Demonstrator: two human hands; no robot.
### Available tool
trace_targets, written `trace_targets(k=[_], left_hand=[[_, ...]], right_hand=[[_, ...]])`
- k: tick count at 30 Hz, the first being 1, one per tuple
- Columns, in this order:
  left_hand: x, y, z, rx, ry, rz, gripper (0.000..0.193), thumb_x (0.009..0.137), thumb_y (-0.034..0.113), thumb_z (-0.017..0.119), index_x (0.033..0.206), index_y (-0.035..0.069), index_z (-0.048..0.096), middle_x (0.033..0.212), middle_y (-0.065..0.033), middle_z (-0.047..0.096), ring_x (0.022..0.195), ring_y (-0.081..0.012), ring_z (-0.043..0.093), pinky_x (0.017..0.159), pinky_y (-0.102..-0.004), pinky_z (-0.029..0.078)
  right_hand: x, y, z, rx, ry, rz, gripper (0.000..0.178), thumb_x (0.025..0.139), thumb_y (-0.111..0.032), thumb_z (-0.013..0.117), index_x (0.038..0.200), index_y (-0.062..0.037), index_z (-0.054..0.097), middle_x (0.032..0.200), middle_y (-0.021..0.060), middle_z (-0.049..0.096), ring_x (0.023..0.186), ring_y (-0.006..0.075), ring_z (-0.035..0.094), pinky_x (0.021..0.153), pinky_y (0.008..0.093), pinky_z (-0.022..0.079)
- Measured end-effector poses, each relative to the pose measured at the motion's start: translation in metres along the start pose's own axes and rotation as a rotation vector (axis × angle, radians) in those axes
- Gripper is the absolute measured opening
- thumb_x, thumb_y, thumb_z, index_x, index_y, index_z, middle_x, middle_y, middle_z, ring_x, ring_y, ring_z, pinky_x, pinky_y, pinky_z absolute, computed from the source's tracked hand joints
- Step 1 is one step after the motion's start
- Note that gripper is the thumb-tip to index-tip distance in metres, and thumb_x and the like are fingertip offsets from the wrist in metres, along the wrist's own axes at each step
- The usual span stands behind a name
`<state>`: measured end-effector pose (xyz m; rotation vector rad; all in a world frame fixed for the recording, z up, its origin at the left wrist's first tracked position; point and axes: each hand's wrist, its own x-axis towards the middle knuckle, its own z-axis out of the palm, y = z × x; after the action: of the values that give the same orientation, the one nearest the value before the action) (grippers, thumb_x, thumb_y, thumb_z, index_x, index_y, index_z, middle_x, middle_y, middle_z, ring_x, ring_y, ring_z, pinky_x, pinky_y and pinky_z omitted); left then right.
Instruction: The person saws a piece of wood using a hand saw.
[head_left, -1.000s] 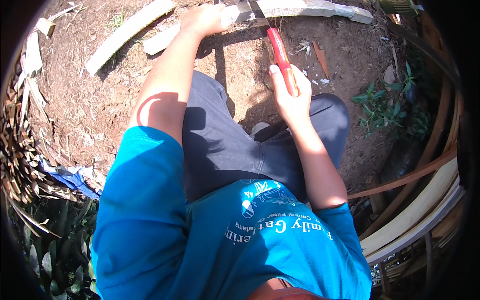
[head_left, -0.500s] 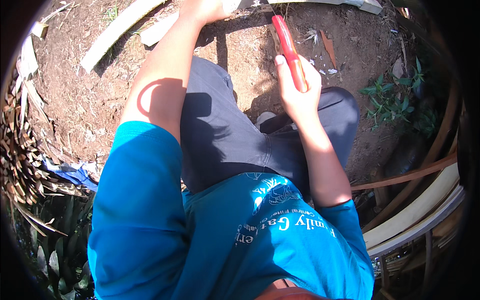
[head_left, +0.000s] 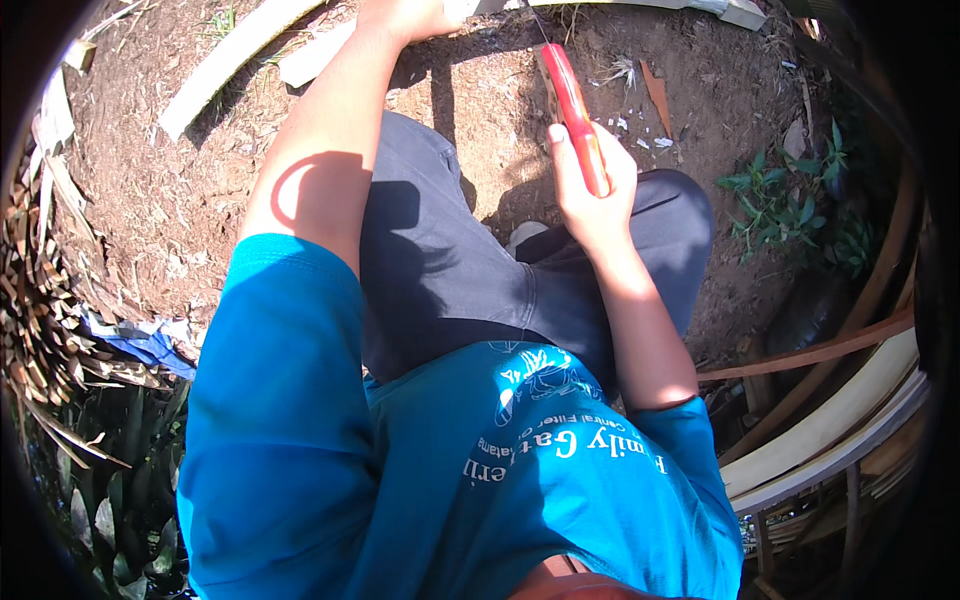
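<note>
My right hand [head_left: 597, 180] is closed around the red handle [head_left: 568, 85] of a tool, its thumb along the left side. From the handle's far end a thin dark blade [head_left: 536, 22] runs up to the top edge of the head view; its full shape is out of sight. At the top, my left hand [head_left: 405, 15] is beside a pale wooden strip [head_left: 465, 8], seemingly touching it. The frame's edge cuts off most of that hand's fingers, so its grip does not show. The strip continues right as a long pale piece of wood [head_left: 735, 12].
I sit on bare soil, legs in dark trousers [head_left: 450, 270] folded before me. Pale planks [head_left: 235, 65] lie at the far left. Stacked cut wood [head_left: 35, 300] lines the left edge. Green plants [head_left: 790, 195] and curved wooden strips [head_left: 830, 420] stand on the right.
The red handle has come slightly toward me, and its blade now appears as a thinner line. My left hand is nearly unmoved.
</note>
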<state>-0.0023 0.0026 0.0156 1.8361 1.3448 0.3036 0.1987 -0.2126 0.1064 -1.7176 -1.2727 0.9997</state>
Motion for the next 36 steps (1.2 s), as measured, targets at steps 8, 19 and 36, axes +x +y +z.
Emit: trace_targets(k=[8,19,36], left_hand=[[-0.009,0.027,-0.012,0.164,0.014,-0.079,0.031,0.091,0.03,0.072,0.118,0.015,0.077,0.114,-0.0116,0.076,0.105,-0.0242,0.072,0.091,-0.0382,0.056],[0.011,-0.016,0.004,0.156,-0.032,-0.013,0.036,0.091,0.042,0.069,0.114,0.016,0.078,0.111,-0.0133,0.076,0.106,-0.0281,0.071,0.093,-0.0406,0.054],[-0.028,0.008,0.019,0.39,0.325,0.001,0.03,0.088,0.036,0.067,0.112,0.017,0.07,0.106,-0.0124,0.073,0.104,-0.0363,0.067,0.094,-0.0507,0.05]], right_hand=[[-0.051,-0.014,-0.016,0.113,-0.007,0.109,0.017,0.098,-0.011,0.071,0.085,-0.003,0.064,0.064,-0.0039,0.051,0.058,0.0031,0.045,0.053,0.0226,0.036],[0.011,0.008,0.007,0.046,0.017,0.014,0.02,0.095,-0.014,0.073,0.08,-0.0032,0.063,0.065,-0.0009,0.053,0.058,0.0066,0.047,0.053,0.0274,0.039],[-0.023,-0.005,-0.011,0.058,0.089,0.036,0.017,0.097,-0.016,0.073,0.089,-0.0029,0.066,0.069,-0.0035,0.056,0.06,0.0032,0.048,0.054,0.0226,0.04]])
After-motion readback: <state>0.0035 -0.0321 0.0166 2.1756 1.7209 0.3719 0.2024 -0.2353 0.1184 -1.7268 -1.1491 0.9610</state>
